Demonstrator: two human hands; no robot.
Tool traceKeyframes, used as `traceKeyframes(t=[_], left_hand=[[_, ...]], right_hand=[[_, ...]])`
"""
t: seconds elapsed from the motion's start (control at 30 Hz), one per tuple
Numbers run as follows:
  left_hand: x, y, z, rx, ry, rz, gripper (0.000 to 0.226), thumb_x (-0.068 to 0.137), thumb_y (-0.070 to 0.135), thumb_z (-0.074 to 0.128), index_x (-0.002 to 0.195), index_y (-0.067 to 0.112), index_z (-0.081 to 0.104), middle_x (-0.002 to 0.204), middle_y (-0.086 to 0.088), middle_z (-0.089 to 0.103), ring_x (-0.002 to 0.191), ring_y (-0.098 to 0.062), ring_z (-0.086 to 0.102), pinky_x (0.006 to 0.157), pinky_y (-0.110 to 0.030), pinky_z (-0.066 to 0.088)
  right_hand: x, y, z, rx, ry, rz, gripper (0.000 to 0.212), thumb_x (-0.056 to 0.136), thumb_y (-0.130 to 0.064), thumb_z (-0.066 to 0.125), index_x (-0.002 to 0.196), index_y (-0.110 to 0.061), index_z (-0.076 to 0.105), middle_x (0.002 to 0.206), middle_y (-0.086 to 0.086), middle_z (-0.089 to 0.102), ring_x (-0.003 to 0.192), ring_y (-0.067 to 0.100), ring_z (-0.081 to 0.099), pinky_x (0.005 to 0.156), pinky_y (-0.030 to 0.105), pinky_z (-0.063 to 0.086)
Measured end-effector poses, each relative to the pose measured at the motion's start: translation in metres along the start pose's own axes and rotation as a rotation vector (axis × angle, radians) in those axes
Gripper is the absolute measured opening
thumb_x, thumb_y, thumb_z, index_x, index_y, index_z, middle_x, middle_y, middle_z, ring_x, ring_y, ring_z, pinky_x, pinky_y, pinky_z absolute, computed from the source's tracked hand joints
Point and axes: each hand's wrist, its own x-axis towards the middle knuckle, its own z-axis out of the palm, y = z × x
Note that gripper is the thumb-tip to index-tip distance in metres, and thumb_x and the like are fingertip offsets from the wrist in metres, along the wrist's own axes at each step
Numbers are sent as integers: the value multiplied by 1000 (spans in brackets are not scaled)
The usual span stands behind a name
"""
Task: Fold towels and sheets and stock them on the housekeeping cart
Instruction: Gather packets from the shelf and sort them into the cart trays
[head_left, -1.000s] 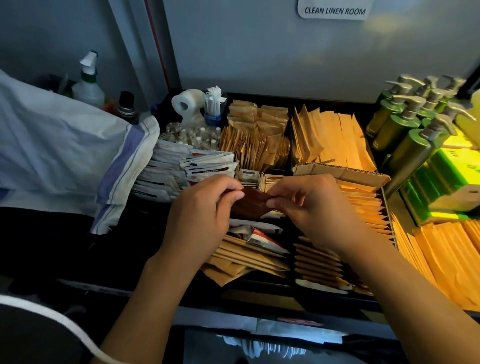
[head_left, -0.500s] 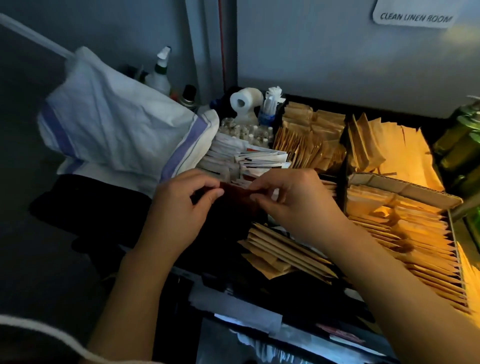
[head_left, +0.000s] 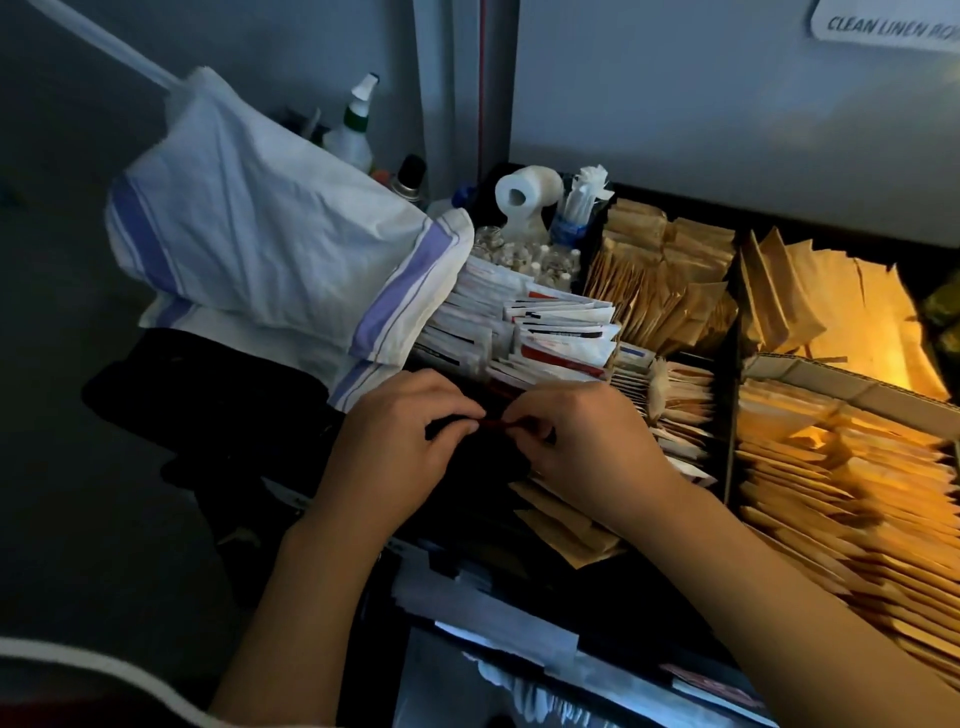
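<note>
Behind the cart stood a pale door bearing a sign (head_left: 889, 26) lettered "CLEAN LINEN", cut off at the frame edge. Compared with a second earlier, the view had swung left: the green pump bottles were almost out of sight at the right edge, and the white cloth with blue stripes (head_left: 270, 244) now sat nearer the middle, draped at the cart tray's left end over dark fabric. Both hands had shifted left across the tray (head_left: 730, 457), from above the tan packets to the row of white sachets (head_left: 550, 332). The dark red packet (head_left: 496, 423), broadly visible before, showed only as a thin sliver. The left hand (head_left: 400, 441) had its fingers curled, thumb and forefinger pinching the packet's left end. The right hand (head_left: 587, 441) was likewise curled, pinching the right end, so the fingertips nearly met. Tan packets (head_left: 831, 483) filled the compartments to the right. A toilet roll (head_left: 527, 195) and a spray bottle (head_left: 356, 130) stood at the back.
</note>
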Motion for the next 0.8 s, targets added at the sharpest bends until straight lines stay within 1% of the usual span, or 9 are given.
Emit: traceKeyframes(t=[0.1,0.17,0.23,0.33,0.47,0.6,0.67,0.73,0.8], left_hand=[[2,-3,2,19,17,0,16,86,6,80,96,19,82,93,11,70,88,-10,67,79,-36,56],[2,-5,5,55,-28,-3,16,86,7,80,94,20,82,93,11,70,88,-12,65,79,-38,55],[3,-5,11,99,-94,-36,14,87,11,79,94,22,83,94,10,70,89,-16,64,81,-44,54],[4,-4,15,130,-139,-67,13,90,13,77,97,22,83,95,9,69,91,-18,61,84,-47,52],[1,-7,7,74,-72,-44,14,89,8,77,99,17,83,94,9,68,89,-13,63,81,-38,56],[3,-2,9,135,-85,-60,13,90,9,76,98,18,83,93,8,67,92,-15,60,81,-42,54],[4,4,9,118,-48,-36,14,89,10,77,98,19,83,94,10,67,93,-14,61,81,-39,55],[4,9,8,86,-24,-20,14,88,13,79,99,22,82,95,14,66,94,-10,60,82,-33,54],[6,13,9,71,-38,-10,15,88,16,79,100,24,82,98,16,66,97,-7,59,85,-31,54]], right_hand=[[3,-1,1,7,16,8,15,84,-20,74,97,-28,77,87,-11,72,78,15,66,65,36,55],[5,0,5,-24,-23,23,16,87,-23,71,100,-30,77,91,-8,73,85,18,66,70,38,55],[7,-1,10,-109,-94,6,17,89,-26,67,102,-32,77,94,-7,71,94,21,62,79,38,51],[4,-1,12,-124,-99,-1,15,86,-29,73,101,-30,78,92,-6,67,96,22,60,80,38,49],[-2,2,5,-57,-62,7,12,82,-20,77,92,-26,80,85,-6,65,85,18,61,68,36,53],[-2,2,1,-74,-113,-8,11,88,-25,75,96,-26,81,89,-4,65,90,19,62,73,37,53],[-5,5,-9,-66,-96,10,11,89,-27,75,99,-27,81,92,-6,65,91,18,62,74,39,54],[-13,14,-26,-36,-39,47,12,89,-26,76,100,-28,81,92,-10,65,87,12,62,73,39,56],[-24,29,-46,-14,19,111,13,88,-24,77,100,-28,80,92,-14,65,82,3,60,72,32,56]])
